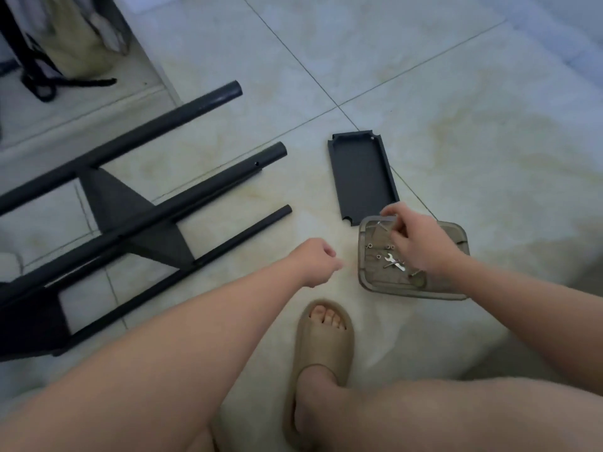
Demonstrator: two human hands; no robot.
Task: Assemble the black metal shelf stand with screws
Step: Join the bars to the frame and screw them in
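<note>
The black metal shelf frame (137, 216) lies on its side on the tiled floor at left, its three tube ends pointing right. A loose black shelf plate (362, 177) lies flat to the right of them. Just below the plate sits a small translucent tray (453, 293) holding nuts (378, 256), screws and a small silver wrench (394, 261). My right hand (421, 243) is over the tray with fingers bent down among the small parts; what they hold is hidden. My left hand (318, 264) hovers between frame and tray, curled into a fist with nothing visible in it.
My foot in a beige slipper (321, 340) stands just below the tray, and my knee fills the lower right. A beige bag (75, 34) with a black strap (49, 83) sits at the upper left beside a raised floor ledge. Bare tiles stretch to the upper right.
</note>
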